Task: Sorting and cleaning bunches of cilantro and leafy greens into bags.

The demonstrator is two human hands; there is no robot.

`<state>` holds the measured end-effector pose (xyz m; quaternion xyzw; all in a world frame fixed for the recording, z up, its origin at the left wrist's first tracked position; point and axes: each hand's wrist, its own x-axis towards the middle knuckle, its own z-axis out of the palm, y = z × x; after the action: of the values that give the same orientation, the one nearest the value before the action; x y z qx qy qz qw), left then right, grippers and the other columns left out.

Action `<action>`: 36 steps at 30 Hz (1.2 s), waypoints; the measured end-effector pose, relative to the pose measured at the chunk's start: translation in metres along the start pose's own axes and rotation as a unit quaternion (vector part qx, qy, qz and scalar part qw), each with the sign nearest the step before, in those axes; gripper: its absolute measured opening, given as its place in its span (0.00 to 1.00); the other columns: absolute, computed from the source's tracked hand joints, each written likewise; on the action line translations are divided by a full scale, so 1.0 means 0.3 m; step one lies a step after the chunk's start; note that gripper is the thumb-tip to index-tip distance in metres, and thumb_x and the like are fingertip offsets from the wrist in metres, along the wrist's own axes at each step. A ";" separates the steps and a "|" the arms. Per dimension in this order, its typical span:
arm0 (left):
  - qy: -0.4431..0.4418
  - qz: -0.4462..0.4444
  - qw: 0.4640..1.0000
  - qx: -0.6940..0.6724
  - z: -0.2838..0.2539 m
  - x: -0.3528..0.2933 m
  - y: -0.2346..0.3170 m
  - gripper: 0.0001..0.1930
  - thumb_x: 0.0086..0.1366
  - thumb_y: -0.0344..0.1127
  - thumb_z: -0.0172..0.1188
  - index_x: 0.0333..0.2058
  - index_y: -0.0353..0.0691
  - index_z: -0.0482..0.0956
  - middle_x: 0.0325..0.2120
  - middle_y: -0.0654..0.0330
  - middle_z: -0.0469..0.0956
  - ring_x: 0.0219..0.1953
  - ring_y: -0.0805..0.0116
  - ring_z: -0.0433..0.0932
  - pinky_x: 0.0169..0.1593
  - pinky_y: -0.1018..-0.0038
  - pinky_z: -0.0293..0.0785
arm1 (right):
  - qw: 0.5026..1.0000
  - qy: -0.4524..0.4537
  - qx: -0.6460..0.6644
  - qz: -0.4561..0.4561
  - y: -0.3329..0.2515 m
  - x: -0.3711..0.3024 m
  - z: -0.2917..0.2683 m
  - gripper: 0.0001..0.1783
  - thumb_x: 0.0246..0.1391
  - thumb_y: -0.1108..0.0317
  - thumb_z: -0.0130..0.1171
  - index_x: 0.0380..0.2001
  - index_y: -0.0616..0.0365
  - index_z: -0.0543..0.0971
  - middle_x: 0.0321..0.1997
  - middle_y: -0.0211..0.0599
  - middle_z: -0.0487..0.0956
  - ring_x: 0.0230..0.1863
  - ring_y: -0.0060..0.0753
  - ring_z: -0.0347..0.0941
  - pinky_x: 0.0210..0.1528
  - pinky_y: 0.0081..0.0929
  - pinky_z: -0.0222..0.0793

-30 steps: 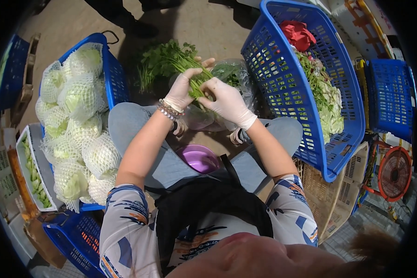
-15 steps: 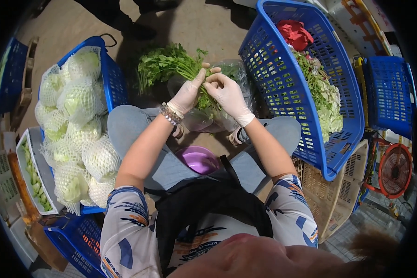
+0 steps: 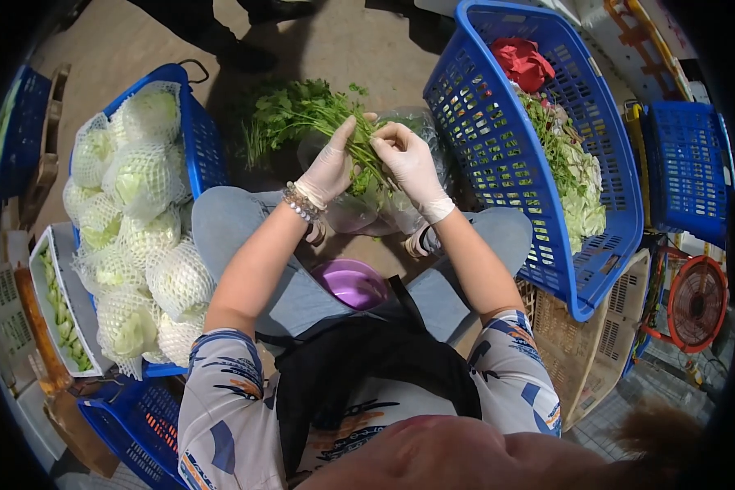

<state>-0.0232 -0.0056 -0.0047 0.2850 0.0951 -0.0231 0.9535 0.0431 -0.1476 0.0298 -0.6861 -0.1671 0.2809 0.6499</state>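
Note:
A leafy bunch of coriander (image 3: 306, 110) lies across my gloved left hand (image 3: 335, 163), its leaves pointing to the left and its stems slanting down to the right. My left hand is closed around the stems, thumb on top. My gloved right hand (image 3: 412, 167) pinches at the stems' right side with thumb and forefinger; the exact piece between the fingertips is too small to make out. Behind and under both hands sits a clear plastic bag (image 3: 359, 214) with more greens in it.
At the left stands a blue crate (image 3: 207, 155) of net-wrapped round vegetables (image 3: 139, 184). A tilted blue basket (image 3: 498, 155) at the right holds leaf scraps and a red crumpled bag (image 3: 523, 64). A purple bowl (image 3: 351, 284) lies between my legs. Another person's dark-clad legs (image 3: 196, 28) stand beyond.
My right hand has shifted slightly right, drawing its fingers a little away from my left hand. The coriander has fanned out somewhat. My left hand stays nearly in place.

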 end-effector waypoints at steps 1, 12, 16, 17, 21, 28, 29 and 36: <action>-0.007 -0.004 1.000 -0.011 -0.002 0.001 0.004 0.25 0.72 0.54 0.47 0.56 0.41 0.69 0.50 0.57 0.75 0.52 0.67 0.74 0.59 0.69 0.69 | 1.000 -0.003 0.006 0.009 -0.001 0.001 -0.001 0.06 0.57 0.69 0.60 0.34 0.60 0.77 0.27 0.20 0.72 0.27 0.09 0.63 0.29 0.12 0.62; -0.005 -0.026 0.999 -0.036 0.006 0.003 0.017 0.25 0.71 0.55 0.48 0.54 0.40 0.70 0.49 0.57 0.75 0.52 0.67 0.74 0.59 0.69 0.68 | 0.999 0.015 -0.027 -0.016 0.015 0.005 -0.017 0.08 0.57 0.68 0.61 0.36 0.60 0.77 0.26 0.21 0.71 0.26 0.11 0.63 0.28 0.13 0.61; 0.008 -0.001 1.000 0.003 -0.001 0.006 -0.002 0.25 0.73 0.55 0.46 0.53 0.38 0.71 0.48 0.59 0.75 0.52 0.69 0.72 0.60 0.71 0.66 | 0.979 0.026 -0.172 -0.108 0.007 -0.012 0.007 0.11 0.55 0.69 0.63 0.40 0.63 0.76 0.27 0.21 0.69 0.27 0.11 0.60 0.31 0.12 0.60; 0.010 0.013 0.999 0.031 -0.006 0.004 -0.008 0.26 0.73 0.55 0.45 0.53 0.37 0.71 0.48 0.59 0.75 0.53 0.70 0.72 0.60 0.72 0.65 | 0.979 0.026 -0.171 -0.108 -0.002 -0.017 0.022 0.11 0.55 0.69 0.63 0.40 0.63 0.76 0.27 0.21 0.69 0.27 0.11 0.60 0.31 0.12 0.60; 0.018 0.007 0.995 0.095 0.000 -0.008 -0.033 0.26 0.74 0.54 0.44 0.54 0.36 0.71 0.50 0.60 0.74 0.53 0.73 0.71 0.61 0.73 0.64 | 0.959 0.042 -0.250 -0.122 -0.001 -0.016 0.028 0.16 0.53 0.67 0.64 0.44 0.63 0.76 0.27 0.23 0.70 0.28 0.12 0.61 0.32 0.14 0.62; 0.006 -0.015 0.998 0.064 0.021 -0.009 -0.006 0.24 0.74 0.51 0.46 0.55 0.37 0.72 0.52 0.62 0.74 0.55 0.73 0.70 0.61 0.72 0.63 | 0.999 0.003 -0.037 -0.014 -0.024 0.000 -0.007 0.11 0.57 0.65 0.60 0.38 0.62 0.77 0.29 0.23 0.73 0.28 0.13 0.63 0.32 0.16 0.62; 0.000 -0.012 0.998 0.055 0.006 -0.011 0.000 0.21 0.73 0.47 0.50 0.54 0.38 0.73 0.51 0.62 0.75 0.55 0.72 0.71 0.60 0.71 0.65 | 1.000 -0.005 -0.004 -0.003 -0.045 -0.004 -0.009 0.11 0.59 0.65 0.59 0.39 0.62 0.77 0.29 0.23 0.73 0.28 0.12 0.64 0.32 0.16 0.63; 0.020 0.013 0.998 -0.053 -0.016 0.018 0.039 0.13 0.73 0.38 0.48 0.48 0.35 0.70 0.54 0.47 0.74 0.58 0.55 0.72 0.62 0.63 0.68 | 0.994 -0.069 0.088 0.006 -0.064 -0.002 -0.087 0.16 0.68 0.58 0.48 0.44 0.62 0.72 0.33 0.32 0.78 0.27 0.19 0.72 0.33 0.17 0.69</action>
<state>-0.0177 0.0069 -0.0035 0.2353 0.1110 0.0003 0.9656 0.0608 -0.1669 0.0487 -0.6059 -0.1818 0.3456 0.6931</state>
